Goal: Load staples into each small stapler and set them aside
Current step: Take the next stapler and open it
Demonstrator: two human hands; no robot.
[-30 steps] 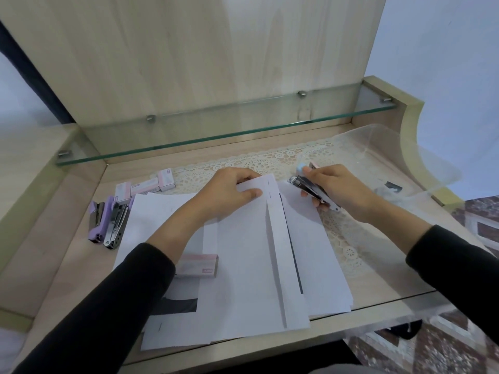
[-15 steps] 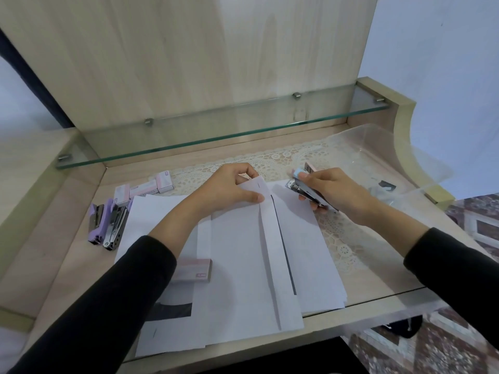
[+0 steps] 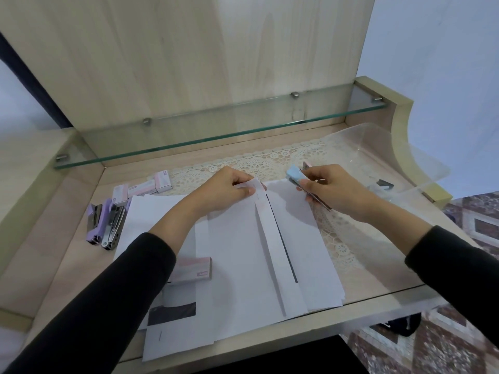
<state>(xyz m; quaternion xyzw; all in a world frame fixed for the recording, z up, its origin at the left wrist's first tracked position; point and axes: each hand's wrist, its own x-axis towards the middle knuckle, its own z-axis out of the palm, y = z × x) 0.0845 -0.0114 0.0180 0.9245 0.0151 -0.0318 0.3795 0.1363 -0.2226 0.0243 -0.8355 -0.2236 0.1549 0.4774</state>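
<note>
Meanwhile the right hand [image 3: 340, 191] grips a blue stapler [image 3: 297, 176] beside the paper sheets [image 3: 243, 255], whose top edge the left hand [image 3: 226, 188] pinches.

The right hand [image 3: 340, 194] covers most of the blue stapler [image 3: 297, 176]; only its pale blue end and a sliver of metal below the fingers show, so whether it stands open or closed cannot be told. A pink piece just above the blue stapler is too small to identify. The left hand [image 3: 225, 190] hides the top corner of the paper sheets [image 3: 243, 252] left of the blue stapler. The left sleeve [image 3: 113, 300] covers part of the pink staple box [image 3: 195, 268]. Right of the blue stapler, a dark item inside the clear plastic tray [image 3: 383, 152] is blurred beyond telling.
</note>
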